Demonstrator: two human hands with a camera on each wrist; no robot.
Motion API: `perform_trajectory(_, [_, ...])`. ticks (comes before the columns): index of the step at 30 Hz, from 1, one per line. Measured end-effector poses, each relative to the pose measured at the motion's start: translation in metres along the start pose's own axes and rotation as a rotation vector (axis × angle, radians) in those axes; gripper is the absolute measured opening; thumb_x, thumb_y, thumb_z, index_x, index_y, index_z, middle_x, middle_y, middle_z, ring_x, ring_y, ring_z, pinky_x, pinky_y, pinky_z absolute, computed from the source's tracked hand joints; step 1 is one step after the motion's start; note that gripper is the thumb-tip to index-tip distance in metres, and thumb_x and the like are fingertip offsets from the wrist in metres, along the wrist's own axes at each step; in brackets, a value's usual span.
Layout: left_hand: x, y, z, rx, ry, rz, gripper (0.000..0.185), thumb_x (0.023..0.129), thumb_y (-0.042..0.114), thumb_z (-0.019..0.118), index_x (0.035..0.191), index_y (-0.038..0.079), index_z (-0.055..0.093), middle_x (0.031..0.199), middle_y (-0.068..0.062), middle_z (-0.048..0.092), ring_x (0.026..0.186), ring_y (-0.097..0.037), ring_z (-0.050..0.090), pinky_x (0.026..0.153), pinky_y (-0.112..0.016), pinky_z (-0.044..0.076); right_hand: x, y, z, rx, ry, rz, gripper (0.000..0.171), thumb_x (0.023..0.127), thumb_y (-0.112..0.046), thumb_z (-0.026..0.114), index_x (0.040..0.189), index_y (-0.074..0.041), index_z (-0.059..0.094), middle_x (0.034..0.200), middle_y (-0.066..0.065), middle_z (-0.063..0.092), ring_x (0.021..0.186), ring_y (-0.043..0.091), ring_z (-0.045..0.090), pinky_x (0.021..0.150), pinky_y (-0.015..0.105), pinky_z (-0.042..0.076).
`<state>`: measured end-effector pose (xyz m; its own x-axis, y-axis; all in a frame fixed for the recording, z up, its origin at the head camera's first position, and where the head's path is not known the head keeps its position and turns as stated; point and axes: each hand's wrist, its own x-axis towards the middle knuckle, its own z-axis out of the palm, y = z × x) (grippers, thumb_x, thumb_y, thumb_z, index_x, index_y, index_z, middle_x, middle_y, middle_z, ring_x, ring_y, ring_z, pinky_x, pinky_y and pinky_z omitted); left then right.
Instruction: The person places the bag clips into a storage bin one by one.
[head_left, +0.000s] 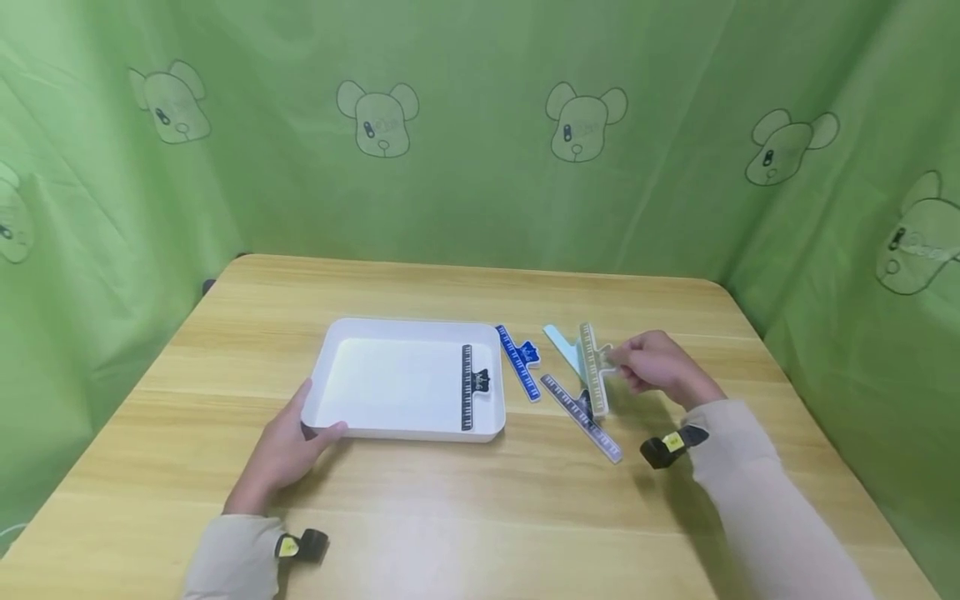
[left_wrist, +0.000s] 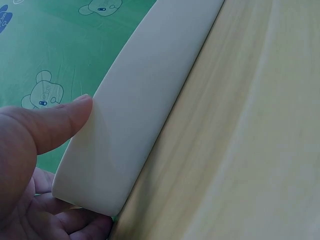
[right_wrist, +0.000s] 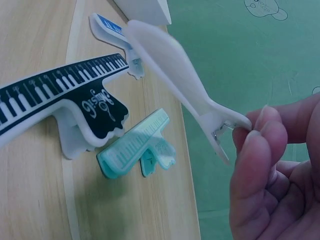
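Note:
My left hand (head_left: 283, 450) grips the near left corner of a white tray (head_left: 405, 434). In the left wrist view its thumb touches the rim of the tray wall (left_wrist: 135, 90), with the other fingers around the corner. A black clip (head_left: 467, 392) with a piano-key pattern lies inside, along the right side. My right hand (head_left: 658, 367) pinches a pale piano-key clip (head_left: 592, 367) by its handle, above the table. In the right wrist view this clip (right_wrist: 172, 65) appears edge-on, its long jaw pointing away from the fingers.
Right of the tray lie a blue clip (head_left: 519, 362), a mint-green clip (head_left: 562, 347) and another black clip (head_left: 577, 414), the last two partly behind the held one. They rest on a wooden table (head_left: 450, 517). A green curtain (head_left: 480, 208) surrounds its back and sides.

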<state>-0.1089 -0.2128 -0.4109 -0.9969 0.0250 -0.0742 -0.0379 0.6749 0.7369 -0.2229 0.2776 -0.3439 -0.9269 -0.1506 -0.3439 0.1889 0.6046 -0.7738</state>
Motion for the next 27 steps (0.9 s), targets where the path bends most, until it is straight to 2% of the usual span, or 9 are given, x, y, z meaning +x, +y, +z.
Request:
perform_trajectory(11, [0.0,0.001,0.0,-0.01,-0.001,0.011,0.095,0.091,0.044,0.065,0.156,0.007,0.007,0.155,-0.026,0.021,0.138,-0.048,0.023,0.111,-0.062,0.02,-0.001,-0.005,0.004,0.03,-0.008,-0.02,0.026,0.098,-0.018,0.053,0.098,0.008,0.058,0.071,0.003,0.053,0.061,0.014,0.052,0.062,0.03,0.056])
perform_trajectory(27, [-0.001,0.001,-0.001,-0.012,-0.008,-0.012,0.096,0.091,0.045,0.065,0.156,0.005,0.006,0.156,-0.026,0.018,0.139,-0.047,0.021,0.112,-0.06,0.019,0.003,-0.015,0.012,0.028,-0.011,-0.027,0.025,0.098,-0.017,0.054,0.093,0.007,0.058,0.068,0.002,0.052,0.06,0.013,0.05,0.06,0.028,0.054])
